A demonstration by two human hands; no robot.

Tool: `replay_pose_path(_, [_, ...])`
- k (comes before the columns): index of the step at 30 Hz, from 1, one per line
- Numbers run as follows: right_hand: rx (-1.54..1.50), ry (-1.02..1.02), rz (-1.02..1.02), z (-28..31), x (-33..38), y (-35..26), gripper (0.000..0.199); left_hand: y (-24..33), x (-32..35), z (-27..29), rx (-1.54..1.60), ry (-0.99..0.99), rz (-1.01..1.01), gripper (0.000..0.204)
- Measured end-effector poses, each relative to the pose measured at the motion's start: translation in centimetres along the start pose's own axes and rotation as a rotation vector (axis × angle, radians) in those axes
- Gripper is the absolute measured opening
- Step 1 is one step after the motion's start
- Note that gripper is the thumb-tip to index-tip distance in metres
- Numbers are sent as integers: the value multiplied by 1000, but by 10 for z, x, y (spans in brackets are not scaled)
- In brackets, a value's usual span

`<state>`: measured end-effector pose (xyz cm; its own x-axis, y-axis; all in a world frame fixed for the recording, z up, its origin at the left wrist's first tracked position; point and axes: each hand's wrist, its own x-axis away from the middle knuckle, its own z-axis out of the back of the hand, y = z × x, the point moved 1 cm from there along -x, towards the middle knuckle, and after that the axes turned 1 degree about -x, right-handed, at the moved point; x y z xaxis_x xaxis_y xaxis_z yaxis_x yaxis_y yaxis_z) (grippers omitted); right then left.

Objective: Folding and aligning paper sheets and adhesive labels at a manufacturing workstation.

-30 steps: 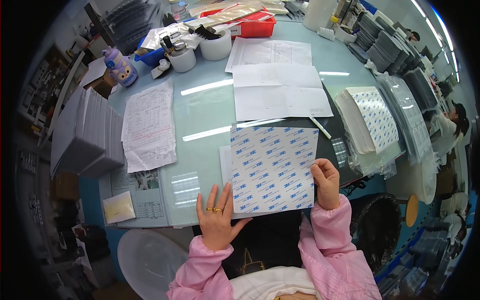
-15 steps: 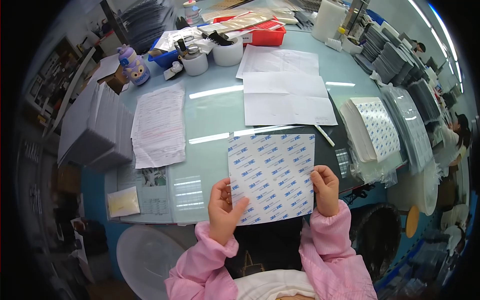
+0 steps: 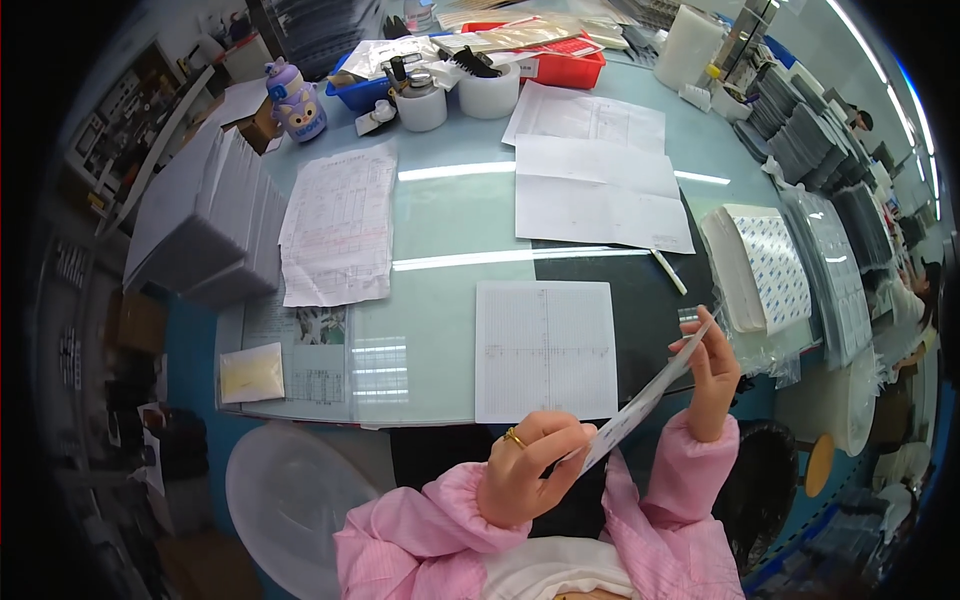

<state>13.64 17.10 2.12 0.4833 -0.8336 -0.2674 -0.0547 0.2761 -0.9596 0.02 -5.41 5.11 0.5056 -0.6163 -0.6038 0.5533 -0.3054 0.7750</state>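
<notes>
Holding a thin sheet [image 3: 645,400] edge-on above the near edge of the table [image 3: 450,215], the left hand [image 3: 525,470] pinches its lower end with fingers closed on it, a ring on one finger, while the right hand [image 3: 712,375] grips the upper end between thumb and fingertips. Just beyond the hands a white grid-printed sheet [image 3: 545,350] lies flat on the table, with a stack of dotted blue-and-white sheets [image 3: 765,270] in clear wrap to the right and a printed form [image 3: 338,225] to the left.
</notes>
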Motion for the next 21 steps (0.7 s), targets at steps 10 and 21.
replay_pose_path(10, [-188, 207, 71, 50, -13, 14, 4, -35, -18, 27, -3, -19, 283, 75])
replay_pose_path(21, [-504, 180, -108, 44, -21, 44, 10, -71, 33, -2, -796, -411, 113, 84])
